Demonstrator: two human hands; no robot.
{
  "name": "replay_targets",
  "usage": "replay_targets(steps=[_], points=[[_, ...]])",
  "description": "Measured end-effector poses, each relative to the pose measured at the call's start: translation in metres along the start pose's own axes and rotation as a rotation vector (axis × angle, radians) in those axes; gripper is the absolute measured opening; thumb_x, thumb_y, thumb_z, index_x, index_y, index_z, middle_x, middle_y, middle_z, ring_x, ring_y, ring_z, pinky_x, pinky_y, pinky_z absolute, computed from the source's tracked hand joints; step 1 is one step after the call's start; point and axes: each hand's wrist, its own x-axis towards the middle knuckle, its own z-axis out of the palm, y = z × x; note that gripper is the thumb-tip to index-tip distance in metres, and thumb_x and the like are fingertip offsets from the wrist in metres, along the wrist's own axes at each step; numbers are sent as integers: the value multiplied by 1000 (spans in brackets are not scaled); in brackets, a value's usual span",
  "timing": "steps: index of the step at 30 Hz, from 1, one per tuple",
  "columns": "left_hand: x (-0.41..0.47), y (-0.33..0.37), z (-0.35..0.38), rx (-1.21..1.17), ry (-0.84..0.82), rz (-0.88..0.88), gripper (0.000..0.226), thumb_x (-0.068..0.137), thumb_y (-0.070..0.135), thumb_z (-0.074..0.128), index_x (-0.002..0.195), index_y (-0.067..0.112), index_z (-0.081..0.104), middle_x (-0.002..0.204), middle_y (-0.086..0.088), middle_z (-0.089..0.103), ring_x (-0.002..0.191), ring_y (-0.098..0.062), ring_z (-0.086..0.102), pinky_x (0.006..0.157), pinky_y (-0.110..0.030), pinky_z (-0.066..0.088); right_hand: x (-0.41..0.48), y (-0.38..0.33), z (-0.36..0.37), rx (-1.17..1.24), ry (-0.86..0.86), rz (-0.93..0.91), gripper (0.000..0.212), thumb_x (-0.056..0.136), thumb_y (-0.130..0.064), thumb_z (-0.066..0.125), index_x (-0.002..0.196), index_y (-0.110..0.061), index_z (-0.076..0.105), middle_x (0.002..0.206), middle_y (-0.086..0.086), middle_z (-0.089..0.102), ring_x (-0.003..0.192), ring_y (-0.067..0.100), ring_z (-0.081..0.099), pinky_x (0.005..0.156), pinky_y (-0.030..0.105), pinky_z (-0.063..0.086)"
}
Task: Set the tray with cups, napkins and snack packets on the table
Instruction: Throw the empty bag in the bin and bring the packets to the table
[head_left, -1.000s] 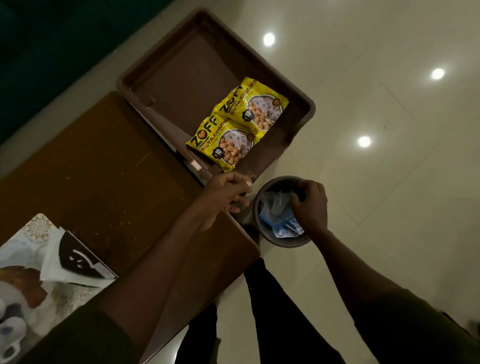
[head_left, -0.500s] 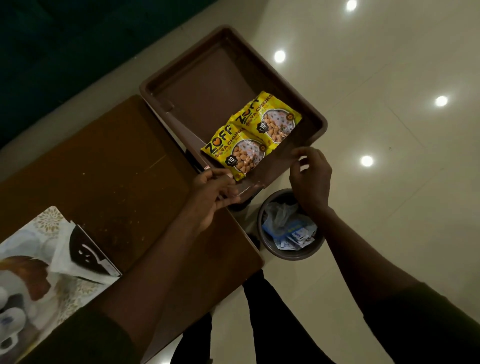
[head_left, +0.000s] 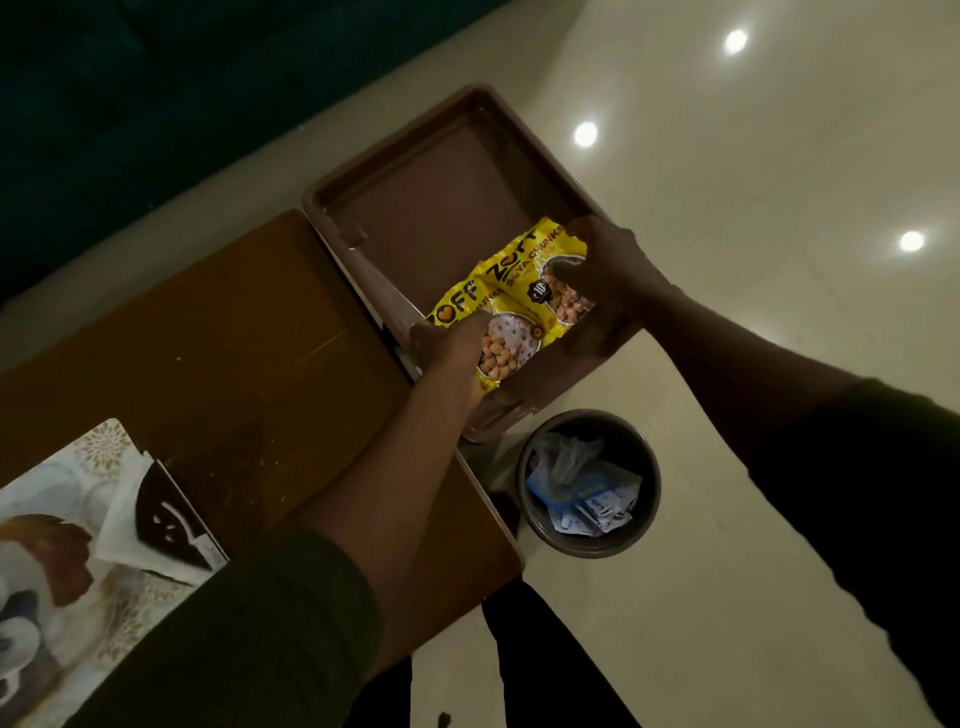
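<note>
Both hands in brown tray (head_left: 415, 156): left hand (head_left: 449, 345) and right hand (head_left: 605, 265) each pinching a snack packet (head_left: 511, 345) to reposition them.

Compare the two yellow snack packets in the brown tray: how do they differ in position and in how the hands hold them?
The near packet lies toward the table edge, the far packet deeper in the tray. The left hand grips the near packet, the right hand grips the far packet. The near packet lies partly under the far one. Both are yellow, carry the same print and show soya chunks.
</note>
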Motion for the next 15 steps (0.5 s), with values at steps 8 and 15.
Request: replay_targets(steps=[8,15], points=[[2,0,26,53,228,73,86,78,18,78,144,11,24,148,-15,36,131,-35,45,103,-51,46,22,9,3,-94,-137,34,89,76,-40,76,145,-6,30,141,19,47,127,35,49,100,42,46],[4,-12,23,49,146,67,66,75,5,77,132,6,43,134,-16,56,116,-35,59,97,-49,52,33,-4,-9,-30,-317,194,59,66,-19,86,119,-8,63,120,12,66,109,28,62,94,40,52]])
